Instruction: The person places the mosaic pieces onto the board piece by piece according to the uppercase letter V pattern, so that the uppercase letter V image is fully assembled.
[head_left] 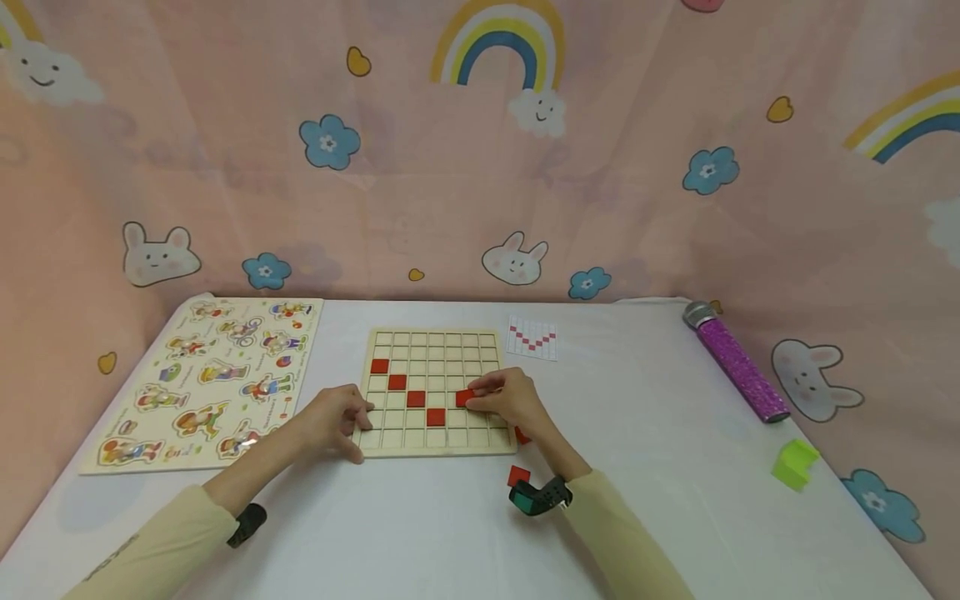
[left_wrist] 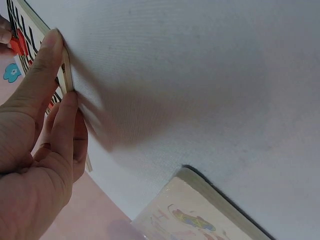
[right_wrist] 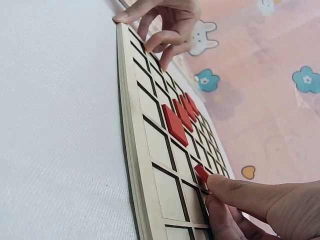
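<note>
A wooden grid board (head_left: 442, 453) lies on the table, with several red square tiles (head_left: 416, 399) set in its cells in a descending diagonal. My left hand (head_left: 330, 419) holds the board's left edge; its thumb is by the near corner and its bent fingers touch the side, as the left wrist view shows. Between thumb and fingers my right hand (head_left: 516, 400) pinches another red tile (head_left: 464, 398), tilted over a cell right of the diagonal; in the right wrist view that tile (right_wrist: 201, 173) is partly covered by the fingertips.
Behind the board's right corner lies a pattern card (head_left: 532, 337). Loose red tiles (head_left: 518, 476) are near my right wrist. A picture puzzle board (head_left: 311, 350) occupies the left; a purple microphone (head_left: 742, 367) and a green block (head_left: 795, 465) are at the right.
</note>
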